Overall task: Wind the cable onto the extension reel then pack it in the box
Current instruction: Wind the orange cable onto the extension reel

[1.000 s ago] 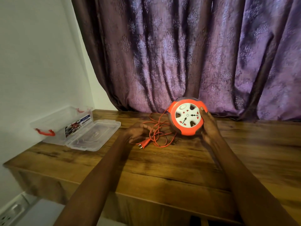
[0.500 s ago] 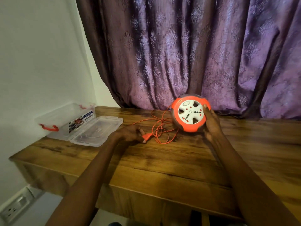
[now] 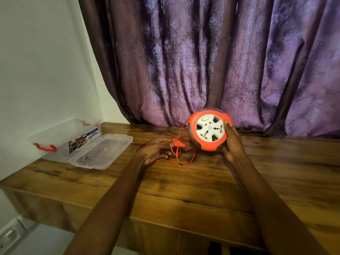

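An orange extension reel (image 3: 208, 131) with a white socket face stands on edge near the back of the wooden table (image 3: 184, 184). My right hand (image 3: 232, 144) grips its right rim. Loose orange cable (image 3: 182, 157) lies in loops on the table left of the reel. My left hand (image 3: 155, 150) is closed on the cable near its orange plug (image 3: 178, 143), which sticks out to the right of my fingers. A clear plastic box (image 3: 64, 137) with red latches stands open at the table's left end, its lid (image 3: 102, 150) lying flat beside it.
A purple curtain (image 3: 202, 61) hangs right behind the table. A white wall (image 3: 36, 70) borders the left side. A wall socket (image 3: 9, 234) sits low at the bottom left, below the table edge.
My left hand has picked up the plug end of the cable from the table and lifted it slightly. My right hand has stayed on the reel. The camera view has shifted a little.
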`<move>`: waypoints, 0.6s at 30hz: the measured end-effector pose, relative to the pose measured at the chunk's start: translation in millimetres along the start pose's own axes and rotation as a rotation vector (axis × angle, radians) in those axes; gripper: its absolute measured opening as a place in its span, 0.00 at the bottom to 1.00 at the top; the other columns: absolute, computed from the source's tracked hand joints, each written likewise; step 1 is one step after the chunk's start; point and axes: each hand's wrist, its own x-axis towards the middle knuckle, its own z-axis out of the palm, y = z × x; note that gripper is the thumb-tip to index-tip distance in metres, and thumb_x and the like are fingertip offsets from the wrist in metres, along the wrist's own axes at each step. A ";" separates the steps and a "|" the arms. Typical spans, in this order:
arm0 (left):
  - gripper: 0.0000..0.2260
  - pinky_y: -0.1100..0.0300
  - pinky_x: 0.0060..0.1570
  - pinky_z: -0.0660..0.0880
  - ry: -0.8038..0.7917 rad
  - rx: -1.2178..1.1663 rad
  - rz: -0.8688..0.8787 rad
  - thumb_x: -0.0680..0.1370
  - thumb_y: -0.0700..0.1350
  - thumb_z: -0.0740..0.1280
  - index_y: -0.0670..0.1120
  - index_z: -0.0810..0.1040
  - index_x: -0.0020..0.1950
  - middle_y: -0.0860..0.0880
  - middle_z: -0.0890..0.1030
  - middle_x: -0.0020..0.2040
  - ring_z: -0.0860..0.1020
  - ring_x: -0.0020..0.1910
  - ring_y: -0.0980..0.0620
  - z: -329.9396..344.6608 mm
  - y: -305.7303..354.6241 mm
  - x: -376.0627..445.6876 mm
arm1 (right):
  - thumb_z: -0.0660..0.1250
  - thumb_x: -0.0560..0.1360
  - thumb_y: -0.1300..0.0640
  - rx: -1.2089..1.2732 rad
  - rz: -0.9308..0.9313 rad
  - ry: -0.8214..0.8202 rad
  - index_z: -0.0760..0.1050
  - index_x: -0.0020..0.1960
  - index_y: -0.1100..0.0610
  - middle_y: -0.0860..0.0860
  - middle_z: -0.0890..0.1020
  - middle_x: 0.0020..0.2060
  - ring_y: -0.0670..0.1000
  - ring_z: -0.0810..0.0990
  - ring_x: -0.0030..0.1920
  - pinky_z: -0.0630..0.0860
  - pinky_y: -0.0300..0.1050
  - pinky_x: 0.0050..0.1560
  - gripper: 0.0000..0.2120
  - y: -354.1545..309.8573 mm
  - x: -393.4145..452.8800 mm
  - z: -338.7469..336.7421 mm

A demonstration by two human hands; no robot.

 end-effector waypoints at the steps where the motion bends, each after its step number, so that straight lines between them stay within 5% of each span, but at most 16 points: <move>1: 0.06 0.63 0.30 0.78 -0.006 -0.011 -0.005 0.78 0.37 0.66 0.43 0.81 0.53 0.45 0.84 0.38 0.81 0.31 0.54 0.6 -2.4 1.1 | 0.68 0.79 0.50 0.000 -0.002 0.004 0.74 0.69 0.60 0.61 0.82 0.62 0.62 0.79 0.62 0.73 0.70 0.64 0.22 0.2 0.3 -0.2; 7: 0.09 0.54 0.36 0.83 -0.065 -0.116 -0.053 0.82 0.49 0.64 0.47 0.77 0.57 0.45 0.85 0.48 0.85 0.38 0.45 12.3 -7.9 3.1 | 0.69 0.79 0.50 0.006 -0.011 0.017 0.75 0.69 0.61 0.61 0.82 0.61 0.64 0.79 0.64 0.73 0.69 0.64 0.22 2.0 2.4 -0.2; 10: 0.10 0.53 0.38 0.83 -0.082 -0.011 0.011 0.79 0.43 0.68 0.47 0.76 0.61 0.47 0.84 0.49 0.84 0.42 0.48 20.1 -8.3 2.6 | 0.69 0.78 0.49 -0.028 -0.019 0.005 0.77 0.67 0.58 0.59 0.83 0.60 0.60 0.82 0.58 0.74 0.70 0.63 0.21 2.7 1.3 -0.3; 18: 0.09 0.66 0.19 0.71 0.159 0.312 0.188 0.81 0.35 0.62 0.43 0.79 0.58 0.49 0.85 0.38 0.79 0.22 0.53 20.0 -10.6 14.3 | 0.70 0.78 0.48 -0.040 -0.044 -0.005 0.78 0.66 0.58 0.59 0.83 0.61 0.57 0.82 0.56 0.80 0.61 0.58 0.20 -0.8 0.8 -4.9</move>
